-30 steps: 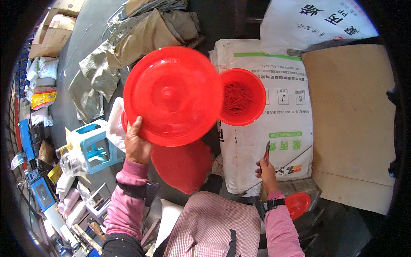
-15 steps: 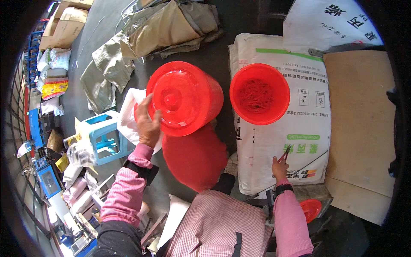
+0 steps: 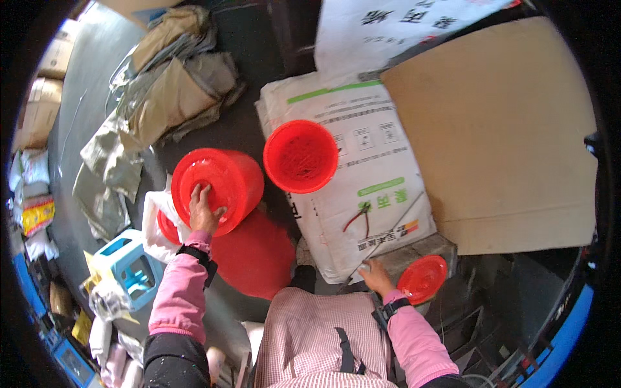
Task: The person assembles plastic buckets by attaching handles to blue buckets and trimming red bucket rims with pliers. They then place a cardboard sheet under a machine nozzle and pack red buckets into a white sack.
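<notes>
My left hand [image 3: 204,212] is on the lid [image 3: 184,174] of a red bucket [image 3: 249,178], its fingers and thumb around the centre knob, which they mostly cover. Beside that bucket stands an open red bucket [image 3: 301,157] on white printed sacks [image 3: 381,165], with tangled red strands inside. Red-handled pliers [image 3: 359,218] lie loose on the sacks. My right hand [image 3: 378,277] is low at the sacks' near edge, fingers closed by the end of a thin dark rod [image 3: 404,213]. What it pinches is too small to make out.
A red sack [image 3: 252,258] bulges below the lidded bucket. At left are a light-blue stool [image 3: 132,271] and crumpled olive cloth [image 3: 184,94]. A cardboard sheet [image 3: 498,136] covers the right side. A red round lid [image 3: 422,279] lies near my right wrist.
The pliers have left my right hand and now lie on the sacks. That hand has moved down to the near edge. My left hand has shifted from the lid's rim to its knob.
</notes>
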`<state>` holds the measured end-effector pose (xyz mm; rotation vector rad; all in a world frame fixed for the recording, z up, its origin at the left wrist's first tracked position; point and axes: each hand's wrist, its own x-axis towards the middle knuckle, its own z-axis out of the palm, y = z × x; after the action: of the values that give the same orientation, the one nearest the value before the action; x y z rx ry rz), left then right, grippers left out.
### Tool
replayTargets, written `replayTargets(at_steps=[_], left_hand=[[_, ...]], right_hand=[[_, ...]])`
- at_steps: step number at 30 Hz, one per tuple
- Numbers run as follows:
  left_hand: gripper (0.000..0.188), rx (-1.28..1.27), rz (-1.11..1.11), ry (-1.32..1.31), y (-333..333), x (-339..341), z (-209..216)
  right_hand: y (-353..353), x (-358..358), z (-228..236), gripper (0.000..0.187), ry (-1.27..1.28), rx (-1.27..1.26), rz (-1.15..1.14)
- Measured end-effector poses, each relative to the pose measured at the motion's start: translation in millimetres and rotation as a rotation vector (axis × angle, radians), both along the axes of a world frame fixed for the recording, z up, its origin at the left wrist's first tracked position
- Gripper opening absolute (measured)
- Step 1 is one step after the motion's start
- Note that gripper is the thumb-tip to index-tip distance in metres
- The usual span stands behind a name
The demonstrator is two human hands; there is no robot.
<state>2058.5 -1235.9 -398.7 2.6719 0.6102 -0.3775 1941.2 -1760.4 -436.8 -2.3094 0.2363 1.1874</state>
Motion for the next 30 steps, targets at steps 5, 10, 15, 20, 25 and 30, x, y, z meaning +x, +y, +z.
replayTargets(at_steps=[5, 10, 15, 20, 25, 30], left_hand=[[0.075, 0.078, 0.027, -0.017, -28, 15, 25], [0.078, -0.299, -0.337, -0.378, -144, 7, 105], [0.079, -0.795, -0.622, -0.430, -296, -20, 214], [0.059, -0.833, -0.979, -0.548, -337, -12, 235], [0.060, -0.606, -0.631, -0.297, -293, 13, 188], [0.053, -0.502, -0.641, 0.011, -212, 0, 156]], right_hand=[[-4, -8, 112, 0.050, -0.127, 0.004, -0.191], [-17, 15, 183, 0.068, 0.035, 0.272, -0.790], [39, 44, 225, 0.088, 0.151, 0.923, -1.266], [75, 70, 269, 0.079, 0.199, 1.308, -1.438], [9, 81, 331, 0.068, -0.004, 1.585, -1.094], [-71, 92, 365, 0.059, -0.243, 1.428, -1.066]])
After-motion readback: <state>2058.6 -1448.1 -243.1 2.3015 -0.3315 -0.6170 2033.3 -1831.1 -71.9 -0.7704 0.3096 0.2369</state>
